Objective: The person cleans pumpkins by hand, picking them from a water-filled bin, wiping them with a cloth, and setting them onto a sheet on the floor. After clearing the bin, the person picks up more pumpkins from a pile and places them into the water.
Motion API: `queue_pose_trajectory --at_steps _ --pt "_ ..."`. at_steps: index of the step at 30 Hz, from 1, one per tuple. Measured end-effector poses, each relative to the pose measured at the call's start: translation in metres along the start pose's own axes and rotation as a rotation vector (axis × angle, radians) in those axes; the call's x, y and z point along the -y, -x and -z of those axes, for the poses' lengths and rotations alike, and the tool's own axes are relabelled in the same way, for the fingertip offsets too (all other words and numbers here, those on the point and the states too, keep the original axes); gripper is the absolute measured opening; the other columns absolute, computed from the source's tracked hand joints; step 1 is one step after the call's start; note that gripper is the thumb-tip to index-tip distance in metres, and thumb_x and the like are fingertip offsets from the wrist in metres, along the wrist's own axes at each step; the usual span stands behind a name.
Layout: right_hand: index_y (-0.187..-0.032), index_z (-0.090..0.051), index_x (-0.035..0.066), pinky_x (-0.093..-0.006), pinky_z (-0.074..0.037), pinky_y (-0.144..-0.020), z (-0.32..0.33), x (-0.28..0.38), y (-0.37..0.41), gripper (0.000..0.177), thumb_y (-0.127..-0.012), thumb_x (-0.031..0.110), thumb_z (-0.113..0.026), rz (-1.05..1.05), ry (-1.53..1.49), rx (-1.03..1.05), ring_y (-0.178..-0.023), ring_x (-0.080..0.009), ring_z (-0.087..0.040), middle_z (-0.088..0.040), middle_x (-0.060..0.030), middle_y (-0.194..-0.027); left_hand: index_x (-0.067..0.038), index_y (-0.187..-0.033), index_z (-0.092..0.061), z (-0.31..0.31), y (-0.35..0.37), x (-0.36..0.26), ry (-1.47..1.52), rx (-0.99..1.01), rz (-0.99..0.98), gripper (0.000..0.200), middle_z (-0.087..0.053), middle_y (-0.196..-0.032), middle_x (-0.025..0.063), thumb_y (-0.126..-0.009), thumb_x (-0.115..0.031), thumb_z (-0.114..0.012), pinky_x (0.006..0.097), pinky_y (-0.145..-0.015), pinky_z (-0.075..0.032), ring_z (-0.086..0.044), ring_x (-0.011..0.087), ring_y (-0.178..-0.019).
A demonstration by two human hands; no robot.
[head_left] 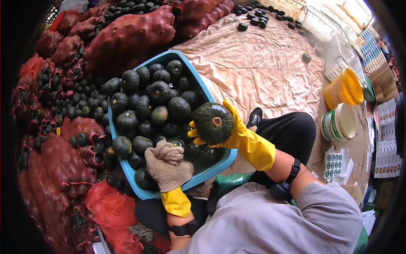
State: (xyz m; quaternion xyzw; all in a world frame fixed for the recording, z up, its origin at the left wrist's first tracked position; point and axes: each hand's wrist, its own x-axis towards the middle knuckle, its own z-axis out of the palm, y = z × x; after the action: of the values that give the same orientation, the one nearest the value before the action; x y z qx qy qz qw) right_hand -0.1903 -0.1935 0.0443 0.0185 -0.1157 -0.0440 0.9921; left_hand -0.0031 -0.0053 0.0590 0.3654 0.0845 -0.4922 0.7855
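Observation:
My right hand [243, 137], in a yellow rubber glove, is closed around a dark green squash [211, 125], its stem end facing me. It holds the squash above the right side of a blue tub [228, 163]. Many more dark green squashes [160, 92] are piled in the tub, some with a wet shine. My left hand [169, 167] has a fuzzy tan mitt over its yellow glove. It rests over the tub's near side, beside a squash [144, 178]. The fingers look curled in; whatever is in them, if anything, is hidden.
Red mesh sacks [131, 38] are stacked left and behind the tub, with small squashes among them. A pinkish quilt [258, 63] covers the floor ahead, several squashes [258, 19] at its far end. A yellow bucket [344, 89], a white bucket [339, 122] and sticker sheets [335, 164] are at right.

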Motion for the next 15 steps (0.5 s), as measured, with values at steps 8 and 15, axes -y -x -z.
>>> queue_pose_trajectory --at_steps 8,15 --pt "-0.139 -0.061 0.01 -0.0353 -0.059 -0.078 0.065 -0.066 -0.024 0.05 -0.106 0.048 -0.063 0.134 0.931 -0.977 -0.089 -0.0183 -0.07 -0.072 -0.0055 -0.105 -0.007 -0.131 -0.059 -0.026 0.015 0.037 -1.245 0.195 -0.649 0.062 -0.066 -0.13 0.0088 -0.076 0.006 -0.083 0.0375 -0.107 -0.051 -0.064 0.0248 -0.121" --pt "-0.141 -0.065 0.01 -0.0299 -0.054 -0.087 0.033 -0.08 -0.033 0.058 -0.099 0.05 -0.071 0.095 1.151 -1.074 -0.101 -0.0148 -0.069 -0.073 -0.008 -0.121 -0.009 -0.125 -0.066 -0.037 0.011 0.023 -1.522 -0.068 -0.701 0.06 -0.074 -0.117 0.0119 -0.069 0.006 -0.085 0.0388 -0.104 -0.054 -0.07 0.0274 -0.115"
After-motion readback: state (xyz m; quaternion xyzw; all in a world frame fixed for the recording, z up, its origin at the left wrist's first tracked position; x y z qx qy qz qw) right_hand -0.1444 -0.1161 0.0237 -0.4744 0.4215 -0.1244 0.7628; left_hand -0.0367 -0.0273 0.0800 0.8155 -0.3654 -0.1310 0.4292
